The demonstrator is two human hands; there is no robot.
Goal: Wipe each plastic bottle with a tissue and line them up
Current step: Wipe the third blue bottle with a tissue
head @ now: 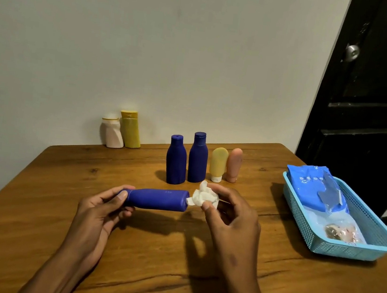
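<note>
Left hand: my left hand held the blue bottle by its cap end, with the fingers curled around it, so the bottle lay sideways above the counter.
Right hand: my right hand pinched a crumpled white tissue between the thumb and the fingertips, and the tissue touched the bottom end of the held bottle.
Row in the middle: two other blue bottles stood upright side by side behind my hands; just right of them stood a yellow tube on its white cap, and a pink tube was beside it.
Back left: a white bottle and a yellow bottle stood close together near the wall, well apart from the row.
Right side: a light blue basket stood on the counter, and inside it lay a blue pack of tissues with its flap open. Something small in clear wrap lay at the near end of the basket; I could not tell what it was.
Behind the basket: a dark door with a round metal knob.
</note>
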